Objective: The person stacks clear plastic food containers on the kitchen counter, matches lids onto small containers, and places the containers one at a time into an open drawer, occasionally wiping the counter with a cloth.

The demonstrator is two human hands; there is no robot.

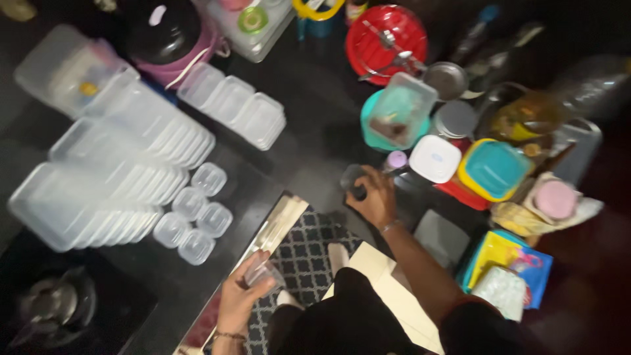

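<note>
Hands among plastic containers on a dark counter [309, 125]

Left hand [240, 296] fingers curl around a small clear cup [263, 273] over the patterned mat [305, 253]; right hand [376, 197] fingers grip a dark jar [353, 179] beside the white lid [434, 158].

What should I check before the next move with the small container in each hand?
1. Left hand has a grip on a small clear container: ok.
2. Right hand rests on a small dark-topped container on the floor: ok.
3. Whether the dark-topped container is lidded: cannot tell, blurred.
4. Small clear tubs grouped beside the stacked clear trays: ok.
5. Free floor around the right hand: not ok, white square lid and teal bowl crowd it.
</note>
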